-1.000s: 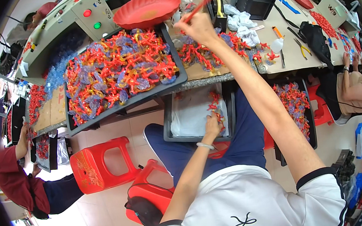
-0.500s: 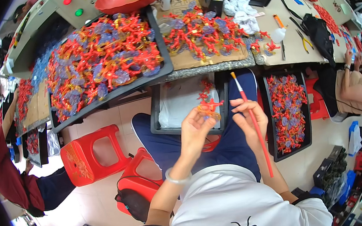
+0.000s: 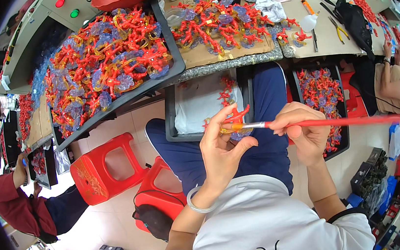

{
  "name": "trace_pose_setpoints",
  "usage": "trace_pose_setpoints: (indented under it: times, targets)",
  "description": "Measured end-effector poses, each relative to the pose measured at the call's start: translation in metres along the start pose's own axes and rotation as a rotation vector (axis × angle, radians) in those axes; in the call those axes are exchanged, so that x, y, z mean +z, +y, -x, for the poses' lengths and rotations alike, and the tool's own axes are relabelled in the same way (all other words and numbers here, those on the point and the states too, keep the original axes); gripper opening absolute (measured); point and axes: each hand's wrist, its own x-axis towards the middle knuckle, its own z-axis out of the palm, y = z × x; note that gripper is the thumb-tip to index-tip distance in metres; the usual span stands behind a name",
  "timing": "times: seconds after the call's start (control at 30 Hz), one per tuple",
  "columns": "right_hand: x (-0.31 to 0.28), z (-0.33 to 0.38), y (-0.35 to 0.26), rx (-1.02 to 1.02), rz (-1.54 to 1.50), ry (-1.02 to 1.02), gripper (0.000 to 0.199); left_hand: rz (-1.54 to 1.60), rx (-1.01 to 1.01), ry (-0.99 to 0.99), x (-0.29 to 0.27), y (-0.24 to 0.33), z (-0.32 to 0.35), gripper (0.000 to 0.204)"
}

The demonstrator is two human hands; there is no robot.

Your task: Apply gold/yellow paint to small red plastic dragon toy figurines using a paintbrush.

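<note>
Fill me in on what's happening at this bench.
A seated person holds a small red figure in the left hand and touches a red-handled paintbrush, held in the right hand, to it. A tray heaped with similar red pieces sits on the bench ahead.

Both forearms rise from the lower edge; the left hand (image 3: pixel 222 147) is raised palm-inward, fingers (image 3: pixel 223 118) pinched at the top; the right hand (image 3: pixel 304 130) is curled in a fist-like grip beside it.
</note>
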Motion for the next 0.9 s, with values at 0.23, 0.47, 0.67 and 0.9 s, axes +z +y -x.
trace_pose_setpoints:
  times: [0.23,0.47,0.67,0.9]
  targets:
    - [0.005,-0.011,-0.007,-0.146,0.093,-0.017,0.034,-0.118,0.039,0.017,-0.009,0.006,0.001,0.068]
    - [0.013,-0.016,-0.011,-0.218,0.16,-0.081,0.036,-0.168,0.062,0.021,-0.009,0.009,0.003,0.068]
    - [0.007,-0.015,-0.017,-0.201,0.213,-0.046,0.036,-0.154,0.005,-0.018,-0.006,0.011,0.002,0.066]
    - [0.0,-0.017,-0.018,-0.211,0.252,-0.052,0.034,-0.153,-0.009,-0.059,-0.002,0.012,-0.001,0.065]
